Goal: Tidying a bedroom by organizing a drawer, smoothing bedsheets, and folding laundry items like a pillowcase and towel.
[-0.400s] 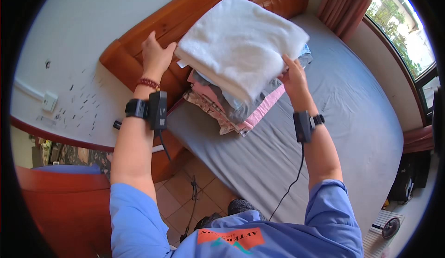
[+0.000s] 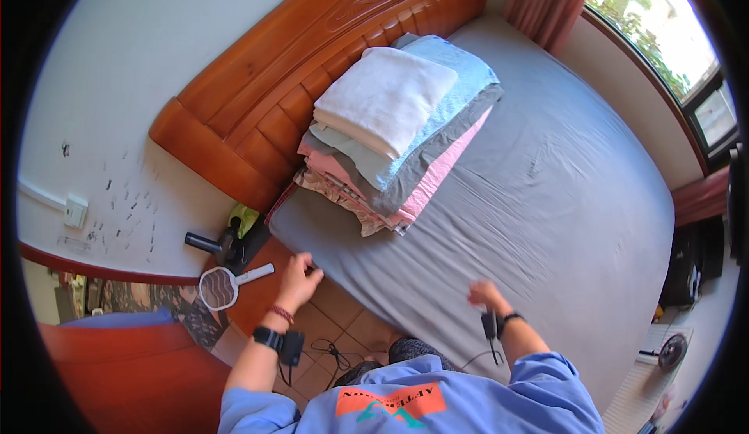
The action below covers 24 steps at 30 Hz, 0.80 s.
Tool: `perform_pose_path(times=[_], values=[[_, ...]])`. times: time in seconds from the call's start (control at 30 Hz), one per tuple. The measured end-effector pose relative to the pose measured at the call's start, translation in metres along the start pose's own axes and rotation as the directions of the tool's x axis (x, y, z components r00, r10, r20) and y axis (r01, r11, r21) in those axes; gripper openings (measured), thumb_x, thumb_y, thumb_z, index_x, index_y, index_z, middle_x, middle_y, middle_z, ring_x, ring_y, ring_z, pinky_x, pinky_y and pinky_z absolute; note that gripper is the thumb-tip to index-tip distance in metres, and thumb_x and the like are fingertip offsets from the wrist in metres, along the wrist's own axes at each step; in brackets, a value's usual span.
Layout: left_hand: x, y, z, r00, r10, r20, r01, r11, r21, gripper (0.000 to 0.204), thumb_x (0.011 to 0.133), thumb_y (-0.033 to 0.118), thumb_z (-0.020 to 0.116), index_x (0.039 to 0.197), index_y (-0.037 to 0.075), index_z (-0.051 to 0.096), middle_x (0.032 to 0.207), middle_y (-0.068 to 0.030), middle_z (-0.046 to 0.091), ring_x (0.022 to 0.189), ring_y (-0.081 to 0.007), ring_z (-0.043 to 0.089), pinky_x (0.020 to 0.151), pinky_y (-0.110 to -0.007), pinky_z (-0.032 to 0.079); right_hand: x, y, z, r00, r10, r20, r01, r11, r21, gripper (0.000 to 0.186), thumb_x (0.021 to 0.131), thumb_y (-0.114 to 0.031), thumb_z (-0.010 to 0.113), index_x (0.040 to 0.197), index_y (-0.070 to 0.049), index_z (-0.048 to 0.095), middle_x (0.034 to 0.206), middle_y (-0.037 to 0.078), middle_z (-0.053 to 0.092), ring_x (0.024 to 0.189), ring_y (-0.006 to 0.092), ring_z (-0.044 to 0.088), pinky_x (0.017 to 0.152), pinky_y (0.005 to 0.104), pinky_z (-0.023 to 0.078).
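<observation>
A folded white blanket lies on top of a neat stack of folded bedding, near the headboard. Beneath it show a light blue folded cloth, a grey one and a pink one. My left hand is off the stack, at the bed's near left edge, empty, with thumb and fingers loosely bent and apart. Over the grey sheet, my right hand hangs with loosely curled fingers and nothing visible in it. Both hands are apart from the pile.
A carved wooden headboard runs along the wall. On a low wooden surface at left lie a white racket-shaped swatter and a dark hair dryer. A black cable lies on the tiled floor. A small fan stands at right.
Both hands have let go of the white blanket and drawn back toward me. The blanket, held up before, now rests on the stack, and the light blue cloth shows more.
</observation>
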State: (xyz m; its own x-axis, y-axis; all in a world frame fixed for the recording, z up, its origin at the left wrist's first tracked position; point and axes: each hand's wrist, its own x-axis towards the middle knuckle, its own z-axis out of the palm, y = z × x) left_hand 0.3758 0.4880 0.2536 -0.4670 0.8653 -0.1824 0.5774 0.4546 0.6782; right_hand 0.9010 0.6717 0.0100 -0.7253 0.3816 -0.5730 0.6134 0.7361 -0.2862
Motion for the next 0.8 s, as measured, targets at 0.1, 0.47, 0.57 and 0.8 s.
perform_pose_path(times=[0.1, 0.47, 0.57, 0.8], values=[[-0.082, 0.007, 0.009, 0.975, -0.012, 0.223, -0.007, 0.997, 0.082, 0.036, 0.077, 0.025, 0.070, 0.104, 0.004, 0.061, 0.103, -0.0148, 0.062, 0.095, -0.0292, 0.061, 0.085, -0.039, 0.050, -0.136, -0.091, 0.109, 0.819, 0.540, 0.192, -0.573, 0.782, 0.245, 0.030, 0.083, -0.032, 0.054, 0.082, -0.008, 0.072, 0.087, 0.010, 0.071, 0.084, 0.0305, 0.067, 0.079, 0.0418, 0.053], [-0.265, 0.138, 0.146, 0.357, 0.317, 0.879, -0.319, 0.925, -0.205, 0.032, 0.087, 0.020, 0.066, 0.113, 0.002, 0.061, 0.109, -0.0123, 0.067, 0.102, -0.0222, 0.065, 0.089, -0.033, 0.051, -0.409, -0.360, 0.209, 0.358, 0.742, 0.567, -0.237, -0.515, 0.824, 0.024, 0.090, -0.019, 0.059, 0.107, -0.002, 0.062, 0.087, 0.012, 0.069, 0.070, 0.0174, 0.067, 0.059, 0.0285, 0.055], [-0.315, 0.182, 0.183, 0.154, 0.335, 0.929, -0.262, 0.921, -0.289, 0.031, 0.088, 0.018, 0.064, 0.114, 0.001, 0.060, 0.107, -0.0113, 0.068, 0.100, -0.0194, 0.065, 0.088, -0.031, 0.051, -0.449, -0.420, 0.262, 0.479, 0.809, 0.339, -0.430, -0.120, 0.895, 0.025, 0.088, -0.018, 0.062, 0.106, -0.001, 0.064, 0.086, 0.011, 0.069, 0.069, 0.0172, 0.067, 0.062, 0.0319, 0.054], [-0.428, 0.259, 0.318, 0.009, 0.215, 0.977, -0.404, 0.894, -0.193, 0.031, 0.090, 0.014, 0.062, 0.115, -0.003, 0.058, 0.104, -0.0096, 0.067, 0.095, -0.0160, 0.064, 0.085, -0.028, 0.051, -0.517, -0.500, 0.435, 0.115, 0.813, 0.571, -0.074, -0.566, 0.821, 0.024, 0.080, -0.027, 0.066, 0.094, -0.008, 0.069, 0.089, 0.013, 0.071, 0.084, 0.0279, 0.068, 0.076, 0.0389, 0.053]])
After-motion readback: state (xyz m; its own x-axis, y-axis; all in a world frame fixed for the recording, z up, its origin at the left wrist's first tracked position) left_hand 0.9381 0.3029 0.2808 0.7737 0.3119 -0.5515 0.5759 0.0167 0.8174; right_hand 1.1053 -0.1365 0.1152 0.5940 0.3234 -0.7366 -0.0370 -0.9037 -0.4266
